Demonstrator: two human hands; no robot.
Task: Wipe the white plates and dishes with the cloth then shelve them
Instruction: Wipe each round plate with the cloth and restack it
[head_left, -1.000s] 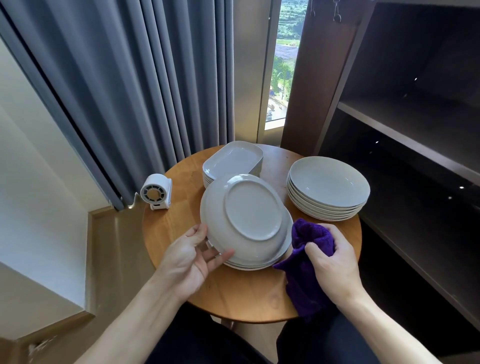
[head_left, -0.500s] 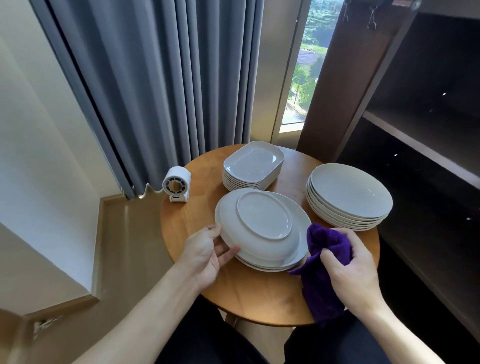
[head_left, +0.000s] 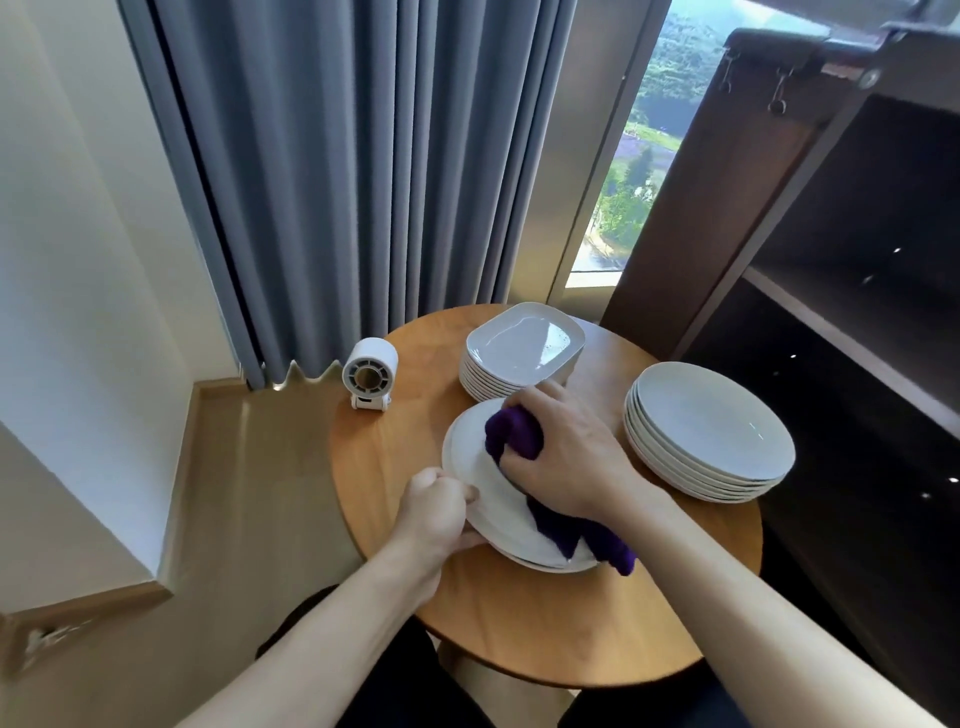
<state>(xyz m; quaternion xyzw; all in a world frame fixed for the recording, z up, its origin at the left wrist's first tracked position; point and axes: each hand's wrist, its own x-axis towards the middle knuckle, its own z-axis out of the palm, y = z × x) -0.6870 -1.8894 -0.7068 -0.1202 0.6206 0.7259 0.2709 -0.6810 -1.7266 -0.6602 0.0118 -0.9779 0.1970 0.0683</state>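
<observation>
A white plate lies upside down on a low stack of plates at the middle of the round wooden table. My left hand grips its near-left rim, fingers curled. My right hand holds a bunched purple cloth and presses it on the plate's underside; the cloth's tail hangs over the near rim. A stack of square white dishes stands behind. A stack of round white plates stands to the right.
A small white fan stands at the table's left edge. A dark wooden shelf unit with open shelves rises on the right. Grey curtains hang behind the table, beside a window strip.
My right hand has moved left with the cloth onto the upturned plate. My left hand has closed on the plate's rim. The plate now lies flatter on its stack.
</observation>
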